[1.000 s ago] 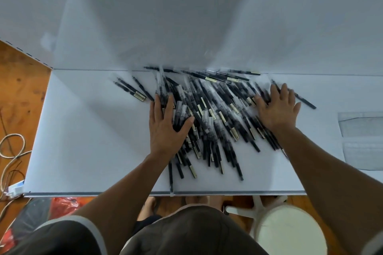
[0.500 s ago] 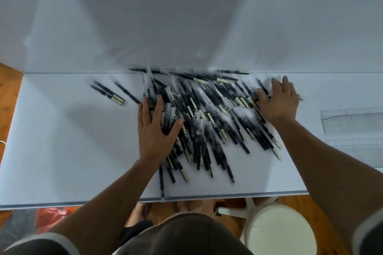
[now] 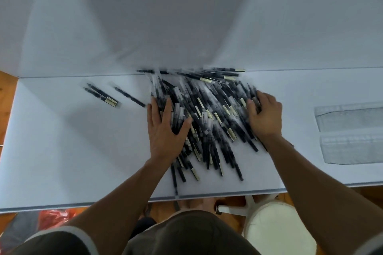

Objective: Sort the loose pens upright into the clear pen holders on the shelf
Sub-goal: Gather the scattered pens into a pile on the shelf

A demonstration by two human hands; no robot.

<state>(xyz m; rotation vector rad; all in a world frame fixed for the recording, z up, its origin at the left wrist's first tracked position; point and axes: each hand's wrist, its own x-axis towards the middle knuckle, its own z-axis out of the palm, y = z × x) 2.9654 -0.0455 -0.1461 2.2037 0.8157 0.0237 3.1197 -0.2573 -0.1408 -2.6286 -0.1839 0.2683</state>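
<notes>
Head view, looking down on a white shelf (image 3: 72, 151) with a white back panel (image 3: 165, 16) rising behind it.

- Pile of pens (image 3: 209, 114): a big loose heap of dark pens in clear sleeves with pale labels. They lie flat and crossed at all angles, mid-shelf, and reach back to the foot of the panel. Parts of the heap are blurred.
- One pen (image 3: 174, 182) at the near side of the heap pokes past the shelf's front edge.
- Stray pens: a pair (image 3: 101, 95) lies side by side left of the heap, with a single one (image 3: 129, 97) between the pair and the heap. All three are apart from the main pile.
- Left hand (image 3: 163, 132): palm down on the left flank of the pile, fingers straight and spread, thumb out to the right across the pens. It presses flat and clasps nothing.
- Right hand (image 3: 266, 116): on the right flank of the pile, fingers bent over the pens with the tips buried among them, thumb lying on the heap. Cannot tell whether any pen is actually gripped.
- Pen holders: two clear ones at the right end of the shelf, the far one (image 3: 350, 119) just behind the near one (image 3: 352, 149). Both are well apart from the pile. Too faint to tell how they stand.
- Below the front edge: a pale round stool (image 3: 277, 232) on the right, a red bag (image 3: 53, 216) on the left, and wooden floor (image 3: 8, 89).
</notes>
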